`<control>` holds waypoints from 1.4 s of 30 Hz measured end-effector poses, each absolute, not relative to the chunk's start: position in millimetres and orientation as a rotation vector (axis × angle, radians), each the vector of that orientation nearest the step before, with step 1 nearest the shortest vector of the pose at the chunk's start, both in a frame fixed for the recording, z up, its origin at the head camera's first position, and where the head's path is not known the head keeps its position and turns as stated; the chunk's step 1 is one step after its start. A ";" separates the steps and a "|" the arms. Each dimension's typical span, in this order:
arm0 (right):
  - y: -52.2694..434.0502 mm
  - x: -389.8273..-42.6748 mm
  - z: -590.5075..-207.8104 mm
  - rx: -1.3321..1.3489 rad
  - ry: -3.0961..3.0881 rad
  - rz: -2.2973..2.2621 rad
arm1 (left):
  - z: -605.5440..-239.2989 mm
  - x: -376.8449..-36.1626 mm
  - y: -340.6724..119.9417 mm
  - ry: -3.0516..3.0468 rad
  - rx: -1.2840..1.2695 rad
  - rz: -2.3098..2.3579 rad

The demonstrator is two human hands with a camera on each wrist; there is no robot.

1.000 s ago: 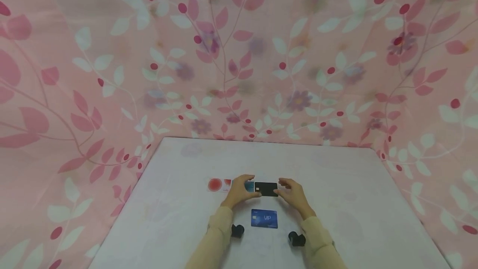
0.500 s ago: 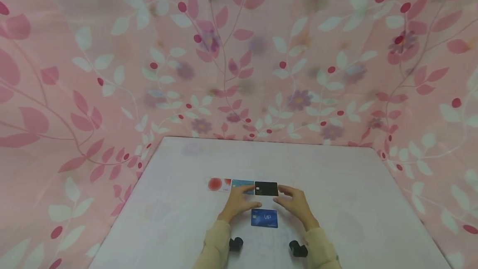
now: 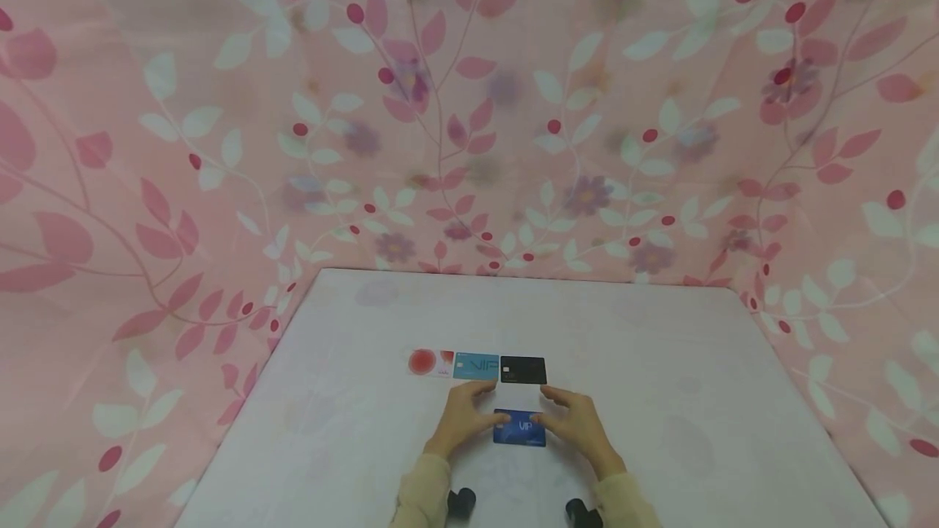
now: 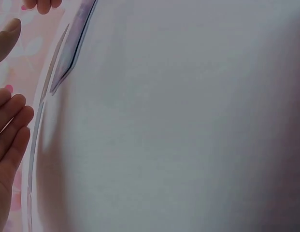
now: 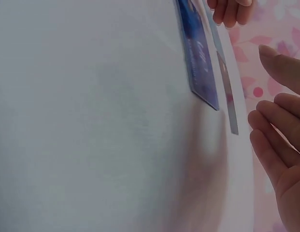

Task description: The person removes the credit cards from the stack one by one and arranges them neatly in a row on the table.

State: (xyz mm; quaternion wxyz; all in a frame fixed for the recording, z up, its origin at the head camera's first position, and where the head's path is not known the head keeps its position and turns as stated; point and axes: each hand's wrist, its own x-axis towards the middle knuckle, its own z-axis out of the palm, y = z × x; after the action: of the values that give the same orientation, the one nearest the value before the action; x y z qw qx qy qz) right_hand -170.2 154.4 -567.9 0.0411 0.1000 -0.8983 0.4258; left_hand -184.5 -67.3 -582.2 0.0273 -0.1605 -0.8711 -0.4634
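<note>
Both hands (left (image 3: 462, 418), right (image 3: 579, 424)) relaxed, spread wide, flanking dark blue VIP card (image 3: 519, 429); holding nothing.

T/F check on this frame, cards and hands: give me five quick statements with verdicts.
1. Three cards lie in a row: red-and-white card, light blue card, black card. True.
2. The dark blue VIP card sits in that row. False: it lies alone, nearer the person.
3. The left hand and right hand flank the dark blue VIP card. True.
4. The black card is leftmost. False: rightmost.
5. The right hand holds the black card. False: it is beside the VIP card.
</note>
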 end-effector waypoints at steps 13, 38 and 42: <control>156.6 -157.5 -586.1 0.423 -2.785 1.191 | -593.9 -176.3 -68.1 -2.695 -0.476 -1.384; 154.7 -148.5 -594.0 0.638 -2.736 1.183 | -599.5 -171.6 -77.9 -2.853 -0.733 -1.204; 154.9 -152.2 -592.5 0.624 -2.767 1.192 | -596.5 -171.5 -78.4 -2.796 -0.762 -1.218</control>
State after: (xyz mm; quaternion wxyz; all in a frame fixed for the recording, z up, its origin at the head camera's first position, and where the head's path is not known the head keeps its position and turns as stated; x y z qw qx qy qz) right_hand -152.2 154.9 -592.5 0.0326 0.2029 -0.8988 0.3872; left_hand -171.5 -78.4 -596.5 -0.0008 -0.2424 -0.8895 -0.3873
